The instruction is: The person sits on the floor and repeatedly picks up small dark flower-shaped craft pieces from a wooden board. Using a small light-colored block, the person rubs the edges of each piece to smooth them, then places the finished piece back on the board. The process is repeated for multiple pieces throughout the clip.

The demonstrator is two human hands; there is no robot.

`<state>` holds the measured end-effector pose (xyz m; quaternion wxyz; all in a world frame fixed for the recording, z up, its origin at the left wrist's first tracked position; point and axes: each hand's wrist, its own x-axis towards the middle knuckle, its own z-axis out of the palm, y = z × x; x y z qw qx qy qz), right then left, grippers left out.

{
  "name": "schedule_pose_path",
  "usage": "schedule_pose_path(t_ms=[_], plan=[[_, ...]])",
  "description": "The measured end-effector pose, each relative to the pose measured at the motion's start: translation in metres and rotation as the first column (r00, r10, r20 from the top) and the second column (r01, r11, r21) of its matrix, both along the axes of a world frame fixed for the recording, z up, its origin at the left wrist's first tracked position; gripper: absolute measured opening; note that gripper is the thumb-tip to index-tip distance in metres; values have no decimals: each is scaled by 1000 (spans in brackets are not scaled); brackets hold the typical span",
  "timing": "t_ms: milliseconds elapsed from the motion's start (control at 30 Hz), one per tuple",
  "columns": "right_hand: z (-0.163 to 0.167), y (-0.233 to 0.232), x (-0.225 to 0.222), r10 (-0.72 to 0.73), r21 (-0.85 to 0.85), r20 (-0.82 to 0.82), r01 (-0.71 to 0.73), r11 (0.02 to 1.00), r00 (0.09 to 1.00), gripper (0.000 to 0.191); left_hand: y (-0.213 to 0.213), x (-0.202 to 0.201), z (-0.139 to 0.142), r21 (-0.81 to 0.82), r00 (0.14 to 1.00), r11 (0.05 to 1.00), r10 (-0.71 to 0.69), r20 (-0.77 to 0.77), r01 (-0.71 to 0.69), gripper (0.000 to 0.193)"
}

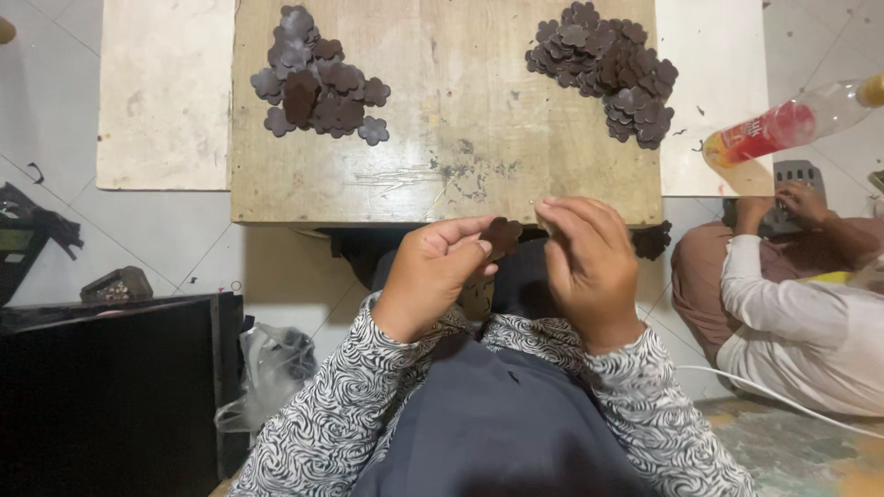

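Observation:
My left hand (433, 276) pinches a dark brown flower-shaped cutout (503, 236) between thumb and fingers, just below the near edge of a low wooden board (442, 175). My right hand (589, 267) is curled close beside it, fingertips at the cutout's right edge; what it holds is hidden. On the board lie two heaps of the same brown flower cutouts: one at the far left (318, 83), a bigger one at the far right (603, 69).
A pale slab (166, 92) lies left of the board. A seated person in a white sleeve (792, 313) is on the right, beside a tilted plastic bottle (792, 120). A black box (110, 396) and a plastic bag (272, 368) stand at the left. One cutout (652, 241) lies by the board's right corner.

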<state>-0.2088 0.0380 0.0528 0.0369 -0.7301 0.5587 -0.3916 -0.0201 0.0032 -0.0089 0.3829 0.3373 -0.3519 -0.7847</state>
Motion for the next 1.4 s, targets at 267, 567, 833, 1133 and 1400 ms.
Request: schedule_pose_path(t_ms=[267,567,833,1133,1400], plan=[[6,-1,13,172,39,9,-172,984,985,35,4,0,2,-91,1000,996,13,0,-13,36],[-2,10,21,224,-11,70,-223,975,972,32,1,-2,4,70,986,996,59,-157,-48,34],[-1,6,4,85,-4,-16,-85,996,996,33,0,3,-8,104,994,992,73,-82,-64,38],[-1,7,10,278,30,-65,-276,961,958,31,-1,6,4,230,991,969,111,-79,-90,36],[-7,15,5,157,23,171,-163,986,973,27,-2,5,-1,103,986,995,17,-164,0,35]])
